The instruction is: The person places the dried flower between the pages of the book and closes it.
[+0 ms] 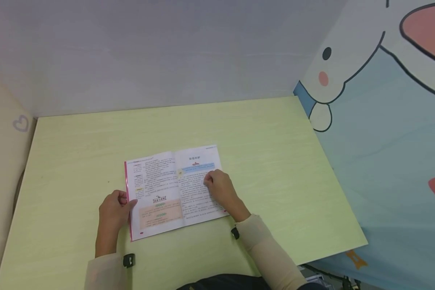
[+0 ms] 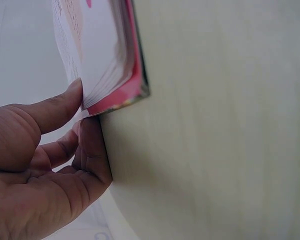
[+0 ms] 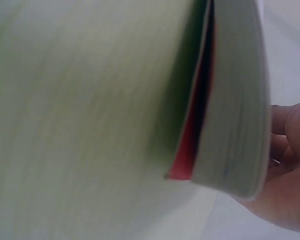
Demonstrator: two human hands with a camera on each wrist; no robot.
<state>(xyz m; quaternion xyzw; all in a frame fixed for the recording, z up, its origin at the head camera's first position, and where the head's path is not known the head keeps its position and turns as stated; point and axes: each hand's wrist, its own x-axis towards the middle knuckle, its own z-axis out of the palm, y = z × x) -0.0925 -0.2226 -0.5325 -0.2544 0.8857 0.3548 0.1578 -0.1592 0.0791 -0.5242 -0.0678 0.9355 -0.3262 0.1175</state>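
An open book (image 1: 195,205) with printed pages and a pink cover edge lies on the table, turned slightly. At its left edge, my left hand (image 1: 113,211) holds on, with the thumb (image 2: 72,97) on the page side and the fingers curled beneath the cover. Over the right page is my right hand (image 1: 222,191), its fingers curled in and the fingertips well inside the page's outer edge. From the right wrist, the thick page block (image 3: 235,110) stands slightly apart from the cover, and part of the right hand shows behind it.
The pale green-yellow table (image 1: 94,137) extends around the book to a grey wall (image 1: 159,56) at the back. To the right hangs a blue panel (image 1: 384,153) with cartoon figures. A dark strap piece (image 1: 129,260) sits at the left wrist.
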